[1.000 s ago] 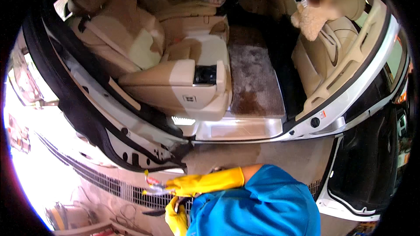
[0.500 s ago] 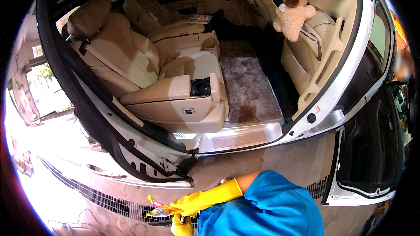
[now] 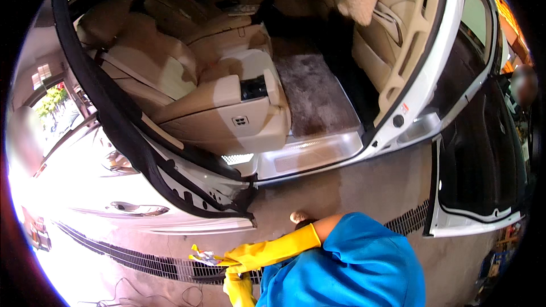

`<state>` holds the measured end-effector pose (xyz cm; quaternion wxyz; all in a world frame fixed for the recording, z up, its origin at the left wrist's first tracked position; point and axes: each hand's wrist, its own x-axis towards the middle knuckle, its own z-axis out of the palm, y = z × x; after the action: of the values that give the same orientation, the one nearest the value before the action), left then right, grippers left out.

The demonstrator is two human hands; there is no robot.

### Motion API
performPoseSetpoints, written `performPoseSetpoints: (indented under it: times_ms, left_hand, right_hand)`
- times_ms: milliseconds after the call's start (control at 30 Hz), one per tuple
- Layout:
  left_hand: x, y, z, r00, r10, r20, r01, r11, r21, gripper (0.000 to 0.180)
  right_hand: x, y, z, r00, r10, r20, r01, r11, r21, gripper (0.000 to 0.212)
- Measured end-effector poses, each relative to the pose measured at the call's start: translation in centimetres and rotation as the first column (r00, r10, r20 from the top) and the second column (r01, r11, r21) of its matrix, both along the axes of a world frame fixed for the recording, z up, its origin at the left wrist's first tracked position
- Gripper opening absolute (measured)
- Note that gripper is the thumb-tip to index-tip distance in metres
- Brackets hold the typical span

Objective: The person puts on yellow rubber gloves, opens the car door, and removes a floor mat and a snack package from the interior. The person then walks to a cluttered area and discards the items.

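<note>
Both my hands wear long yellow rubber gloves and meet in front of my blue shirt. My right hand (image 3: 245, 257) reaches across to the left, its fingers closed on a small crumpled plastic packet (image 3: 206, 257) in yellow, red and silver. Just below it, my left hand (image 3: 239, 287) is closed, its fingers partly covered by the right glove. A dark, thin thing shows beside the left hand; I cannot make out whether it is held. A white van with an open side doorway (image 3: 310, 162) stands in front of me.
Inside are beige seats (image 3: 216, 108), a grey-brown floor mat (image 3: 315, 96) and a plush toy (image 3: 364, 0) hanging on the front seat. An open front door (image 3: 483, 159) is at right. A floor grate (image 3: 148, 262) and loose cables (image 3: 153, 295) lie below. Blurred people show at both edges.
My view has shifted, so the van's interior sits higher and a foot shows beside my right forearm. The packet stays in my right hand, and the left glove shows more.
</note>
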<state>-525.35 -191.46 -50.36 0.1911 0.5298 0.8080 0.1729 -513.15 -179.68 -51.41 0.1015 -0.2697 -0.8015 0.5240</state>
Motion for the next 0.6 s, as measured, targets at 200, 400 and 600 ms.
performPoseSetpoints:
  times_ms: [200, 400, 600]
  left_hand:
    - [0.2, -1.1, 1.9, 0.998, -0.018, 0.065, 0.014, 0.997, 0.072, 0.028]
    - [1.6, 0.2, 3.8, 0.992, -0.086, 0.096, 0.084, 0.996, 0.026, 0.027]
    - [2.1, -0.7, 2.8, 0.988, -0.057, 0.147, 0.051, 0.998, 0.044, 0.028]
  right_hand:
    - [-2.1, -0.7, 0.7, 0.976, -0.107, 0.19, 0.159, 0.946, -0.283, 0.059]
    - [-2.9, -0.2, -0.4, 0.956, -0.127, 0.264, 0.161, 0.981, -0.112, 0.056]
    - [-2.0, 1.5, 2.2, 0.954, 0.13, 0.271, -0.07, 0.973, -0.22, 0.042]
